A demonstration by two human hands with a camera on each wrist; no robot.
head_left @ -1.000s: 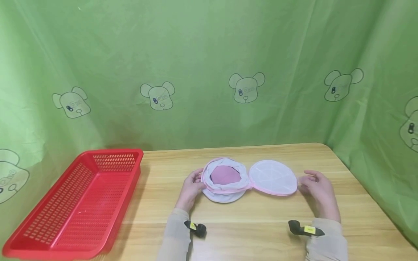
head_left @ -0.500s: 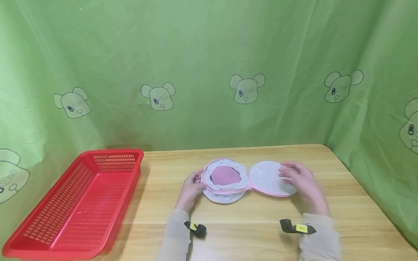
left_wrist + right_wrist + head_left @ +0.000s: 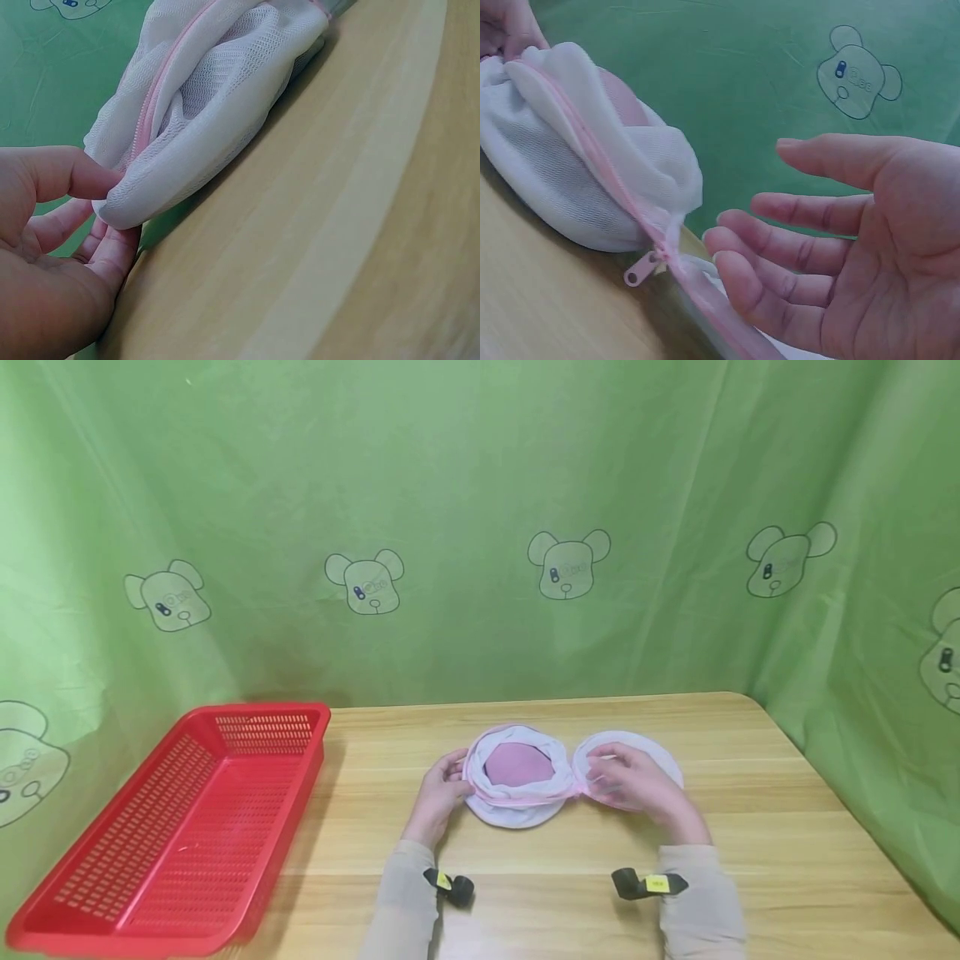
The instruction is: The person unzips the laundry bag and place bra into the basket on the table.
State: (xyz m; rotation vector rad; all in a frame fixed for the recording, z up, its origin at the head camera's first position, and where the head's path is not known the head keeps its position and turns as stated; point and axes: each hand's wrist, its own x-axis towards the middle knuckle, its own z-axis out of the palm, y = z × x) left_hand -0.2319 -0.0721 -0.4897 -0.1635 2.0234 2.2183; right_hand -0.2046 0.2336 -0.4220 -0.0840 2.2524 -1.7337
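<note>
A round white mesh laundry bag [image 3: 517,815] with pink zip trim lies unzipped on the table. Inside it sits a smooth pink, rounded piece of fabric [image 3: 519,764]; its underside is hidden. My left hand [image 3: 438,797] pinches the bag's left edge, thumb above and fingers beneath, as the left wrist view shows. The bag's flat round lid [image 3: 666,757] is folded out to the right, joined at the zip's end. Over this lid hovers my right hand [image 3: 637,781], fingers loosely bent and holding nothing. A pink zip pull [image 3: 640,269] hangs near the hinge in the right wrist view.
On the left of the wooden table [image 3: 555,877] stands a red perforated plastic basket [image 3: 321,739]. A green curtain [image 3: 465,643] with bear-head prints encloses the back and sides. Each sleeve bears a black wrist camera.
My right hand has moved left, from beside the lid's right edge to above the lid. The left hand, the bag and its lid stay in place.
</note>
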